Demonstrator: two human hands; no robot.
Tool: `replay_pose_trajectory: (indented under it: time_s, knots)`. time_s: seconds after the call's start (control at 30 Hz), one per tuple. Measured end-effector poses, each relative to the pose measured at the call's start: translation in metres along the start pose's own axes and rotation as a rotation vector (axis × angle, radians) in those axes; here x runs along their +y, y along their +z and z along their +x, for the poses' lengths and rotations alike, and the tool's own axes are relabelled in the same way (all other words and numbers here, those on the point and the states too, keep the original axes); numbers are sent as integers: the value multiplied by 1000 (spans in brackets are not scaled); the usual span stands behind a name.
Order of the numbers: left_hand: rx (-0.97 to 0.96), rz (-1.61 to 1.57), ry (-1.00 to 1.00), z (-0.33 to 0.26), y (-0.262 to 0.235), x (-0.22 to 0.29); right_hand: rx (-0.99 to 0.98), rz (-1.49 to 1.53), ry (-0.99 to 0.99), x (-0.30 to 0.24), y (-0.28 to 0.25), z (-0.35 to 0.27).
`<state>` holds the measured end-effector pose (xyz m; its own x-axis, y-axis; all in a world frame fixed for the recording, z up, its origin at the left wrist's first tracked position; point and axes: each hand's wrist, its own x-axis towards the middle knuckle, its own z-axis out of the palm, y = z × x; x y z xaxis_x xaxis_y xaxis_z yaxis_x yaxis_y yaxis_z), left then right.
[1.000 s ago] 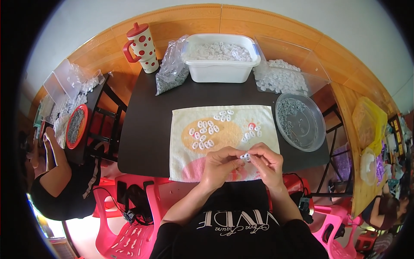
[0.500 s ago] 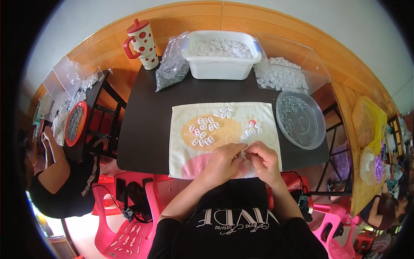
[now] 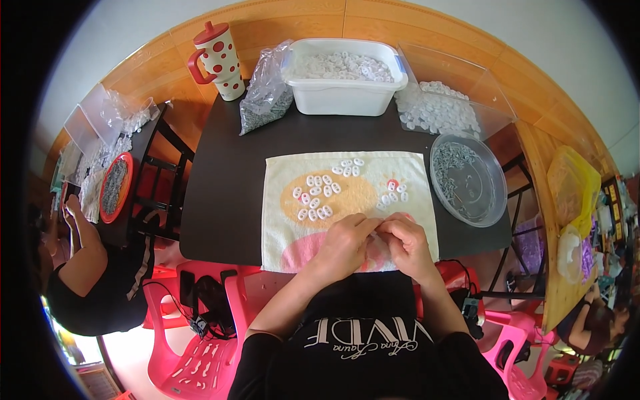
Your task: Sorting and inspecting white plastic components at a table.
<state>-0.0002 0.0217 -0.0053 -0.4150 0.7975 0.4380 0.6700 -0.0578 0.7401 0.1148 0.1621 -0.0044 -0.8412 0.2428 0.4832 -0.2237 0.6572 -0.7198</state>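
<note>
My left hand (image 3: 342, 245) and my right hand (image 3: 407, 247) meet above the front of a cream towel (image 3: 276, 175) with orange and pink patches. Both are closed, thumbs and fingertips pinched together; whatever lies between them is hidden. Small white oval plastic pieces with two holes lie in loose groups on the towel: one cluster (image 3: 327, 191) left of centre, another group (image 3: 347, 171) near the far edge, and a few pieces (image 3: 393, 197) just beyond my right hand.
Behind the towel stand a dotted tumbler (image 3: 221, 63), a bag of small grey metal parts (image 3: 263, 113), and a white tub (image 3: 343, 97) of white pieces. A clear bin (image 3: 440, 110) of white discs and a round tub (image 3: 497, 193) of metal parts are right. Another person (image 3: 83, 267) sits left.
My hands stay pinched together over the towel with slightly shifted fingers. The white bit that showed between my fingertips is now hidden. The view has tilted a little.
</note>
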Motion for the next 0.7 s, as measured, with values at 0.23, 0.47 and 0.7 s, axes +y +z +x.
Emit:
replay_pose_trajectory:
  time_s: [0.23, 0.47, 0.7]
  knots:
    - [1, 23, -20, -2, -1, 3, -26, 5, -1, -2, 1, 0]
    - [-7, -23, 4, -3, -8, 2, -38, -20, -64, 1, 3, -4]
    - [-103, 2, 56, -4, -14, 7, -59, -235, -203, 5, 6, -14]
